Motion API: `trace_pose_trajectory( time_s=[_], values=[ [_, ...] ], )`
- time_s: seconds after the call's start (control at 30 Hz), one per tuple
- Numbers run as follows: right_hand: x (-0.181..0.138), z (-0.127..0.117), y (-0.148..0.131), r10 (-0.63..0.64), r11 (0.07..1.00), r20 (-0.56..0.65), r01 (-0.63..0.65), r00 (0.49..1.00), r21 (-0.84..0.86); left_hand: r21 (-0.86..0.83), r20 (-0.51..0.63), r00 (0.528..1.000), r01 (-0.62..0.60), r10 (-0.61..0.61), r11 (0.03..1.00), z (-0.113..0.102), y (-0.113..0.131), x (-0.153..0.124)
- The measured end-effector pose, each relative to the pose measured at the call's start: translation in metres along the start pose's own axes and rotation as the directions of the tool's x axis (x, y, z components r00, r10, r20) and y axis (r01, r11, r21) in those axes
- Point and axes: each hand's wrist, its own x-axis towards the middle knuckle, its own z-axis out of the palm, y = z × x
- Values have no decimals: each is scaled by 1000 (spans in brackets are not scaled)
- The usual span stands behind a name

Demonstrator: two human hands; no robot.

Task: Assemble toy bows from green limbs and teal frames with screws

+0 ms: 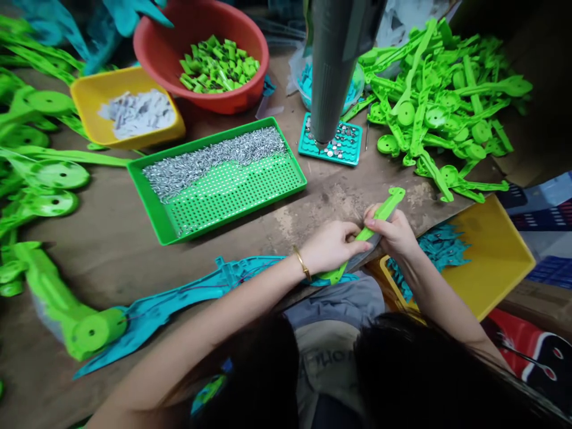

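Observation:
Near the table's front edge, both my hands close round a long bright green plastic piece [385,208], held at a slant with its hooked tip up and away from me. My left hand [331,245], a gold bangle at its wrist, grips the lower half. Fingers and thumb of my right hand [394,231] pinch it higher up. Something greyish and translucent shows along its underside. Below my left wrist lies a long blue plastic piece [183,298] with thin dark wires along it. At its far left end sits a green arm with a round hub [92,332].
A green perforated tray [236,205] holds many small silver screws. Beyond stand a yellow bin [89,107] with whitish pieces, a red bowl [152,59] and a teal tray [351,156] under a grey power driver [333,71]. Green parts [447,113] heap right, above a yellow crate [500,262].

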Motion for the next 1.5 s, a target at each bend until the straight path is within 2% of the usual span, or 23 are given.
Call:
trace_pose_trajectory(
  time_s=[0.1, 0.17, 0.27, 0.33, 0.5, 0.63, 0.73, 0.83, 0.9, 1.07, 1.13, 1.27, 1.4, 1.5],
  values=[
    [2, 2, -3, -39, 999, -32, 40, 999, 29, 153, 103, 995, -3, -13, 988, -9, -2, -8],
    [-3, 2, -4, -6, 997, -46, 9, 999, 73, 196, 126, 991, 18, -43, 980, -13, -4, -13],
    [-17, 4, -3, 143, 985, 71, -149, 987, 87, 154, 83, 996, 14, -27, 988, -13, -6, -16],
    [-26, 7, 0, 173, 984, 147, -177, 974, 8, 132, 51, 999, 4, -11, 991, -10, -6, -16],
    [-29, 9, 6, -16, 992, 171, 36, 985, -118, 207, 24, 1000, -17, 13, 978, -5, -4, -19],
    [-24, 4, 3, -89, 975, 192, 125, 977, -181, 373, 29, 999, -29, 20, 927, -10, -3, -28],
    [-29, 6, 5, -58, 991, 118, 71, 991, -111, 473, 57, 997, 23, -56, 881, -15, -2, -35],
    [-42, 14, 14, 70, 993, 65, -76, 995, 93, 459, 33, 999, 22, -43, 888, -15, -1, -38],
    [-51, 22, 22, 109, 987, 31, -112, 994, 116, 448, 4, 1000, 22, -27, 894, -12, -1, -39],
    [-54, 30, 30, 31, 1000, -121, -31, 992, 6, 405, -45, 999, 26, -9, 914, -8, -3, -38],
    [-54, 28, 26, 63, 998, -101, -65, 993, -16, 367, -35, 999, 18, -5, 930, -12, -2, -36],
    [-64, 27, 21, 168, 982, 13, -167, 986, -86, 331, -20, 1000, 15, -9, 944, -19, 2, -33],
    [-80, 35, 32, 136, 948, -61, -148, 989, -280, 315, -18, 1000, 27, -22, 949, -18, 3, -29],
    [-83, 42, 38, 89, 951, -115, -118, 989, -287, 289, -18, 999, 32, -28, 957, -17, 2, -27]
  ],
)
